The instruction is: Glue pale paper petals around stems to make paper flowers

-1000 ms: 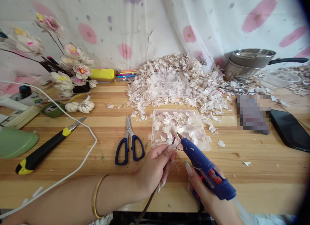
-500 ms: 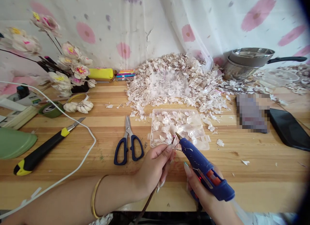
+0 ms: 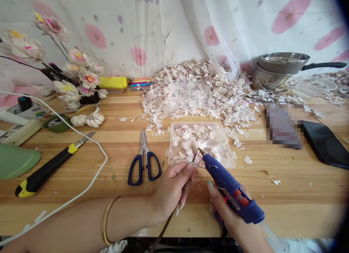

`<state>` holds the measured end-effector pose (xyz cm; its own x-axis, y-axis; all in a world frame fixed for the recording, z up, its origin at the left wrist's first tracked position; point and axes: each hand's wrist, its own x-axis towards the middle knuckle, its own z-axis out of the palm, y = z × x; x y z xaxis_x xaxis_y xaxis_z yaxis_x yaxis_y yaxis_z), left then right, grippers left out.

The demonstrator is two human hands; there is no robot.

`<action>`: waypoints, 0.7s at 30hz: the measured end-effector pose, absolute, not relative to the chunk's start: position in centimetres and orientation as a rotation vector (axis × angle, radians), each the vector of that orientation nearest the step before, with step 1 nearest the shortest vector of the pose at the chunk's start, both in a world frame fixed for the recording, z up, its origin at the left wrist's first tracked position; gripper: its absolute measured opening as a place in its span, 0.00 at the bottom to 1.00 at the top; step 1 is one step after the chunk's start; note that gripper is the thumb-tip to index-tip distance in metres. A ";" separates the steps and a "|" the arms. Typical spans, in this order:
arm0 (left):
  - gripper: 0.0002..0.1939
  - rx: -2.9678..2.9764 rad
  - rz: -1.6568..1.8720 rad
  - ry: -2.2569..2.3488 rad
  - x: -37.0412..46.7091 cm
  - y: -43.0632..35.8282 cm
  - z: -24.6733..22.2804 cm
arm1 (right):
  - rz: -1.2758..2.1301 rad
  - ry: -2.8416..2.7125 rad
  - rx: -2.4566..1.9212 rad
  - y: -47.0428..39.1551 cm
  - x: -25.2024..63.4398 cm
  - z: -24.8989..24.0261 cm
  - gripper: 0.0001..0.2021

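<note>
My left hand [image 3: 177, 185] is closed around a thin brown stem [image 3: 165, 225], which runs down past the table's front edge. A pale petal [image 3: 194, 145] shows at the stem's upper end. In my right hand [image 3: 227, 209] is a blue hot glue gun [image 3: 226, 185], its red light lit. The gun's brass nozzle points up and left, close beside the stem's tip; I cannot tell whether they touch. Just behind them lies a clear plastic tray [image 3: 170, 151] with loose whitish petals in it.
Scissors [image 3: 144, 160] and a utility knife [image 3: 51, 165] lie left of my hands, near a white cable [image 3: 94, 180]. A petal heap [image 3: 155, 96] rises behind the tray. Made flowers [image 3: 79, 75] stand back left; a phone [image 3: 325, 144] and a pan [image 3: 285, 60] are right.
Almost nothing differs. The glue gun has shifted very slightly, its nozzle staying near the stem's tip, and my left hand keeps its hold.
</note>
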<state>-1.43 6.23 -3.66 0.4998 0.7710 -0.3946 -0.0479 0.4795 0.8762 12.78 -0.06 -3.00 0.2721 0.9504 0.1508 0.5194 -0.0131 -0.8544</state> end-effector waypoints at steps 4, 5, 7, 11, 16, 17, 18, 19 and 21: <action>0.22 0.939 0.605 0.915 -1.5 6.3 -3.8 | 0.687 -1.321 -1.664 -0.2 12.8 -3.0 0.17; 0.21 0.938 0.605 0.916 -1.5 6.3 -3.9 | 0.696 -1.303 -1.668 -0.2 12.8 -3.0 0.17; 0.21 0.939 0.604 0.917 -1.5 6.3 -3.8 | 0.714 -1.273 -1.670 -0.2 12.7 -3.0 0.17; 0.21 0.947 0.611 0.909 -1.5 6.3 -3.8 | 0.725 -1.282 -1.653 -0.2 12.7 -3.0 0.17; 0.21 0.960 0.620 0.887 -1.5 6.2 -3.8 | 0.715 -1.291 -1.631 0.1 12.7 -3.0 0.17; 0.21 0.958 0.617 0.886 -1.5 6.3 -3.8 | 0.716 -1.289 -1.632 0.1 12.6 -3.0 0.17; 0.21 0.958 0.613 0.886 -1.5 6.3 -3.7 | 0.717 -1.290 -1.634 0.1 12.6 -3.0 0.17; 0.21 0.959 0.610 0.888 -1.5 6.3 -3.7 | 0.719 -1.293 -1.637 0.1 12.6 -3.0 0.17; 0.21 0.960 0.604 0.893 -1.5 6.3 -3.6 | 0.716 -1.302 -1.641 0.2 12.5 -2.9 0.17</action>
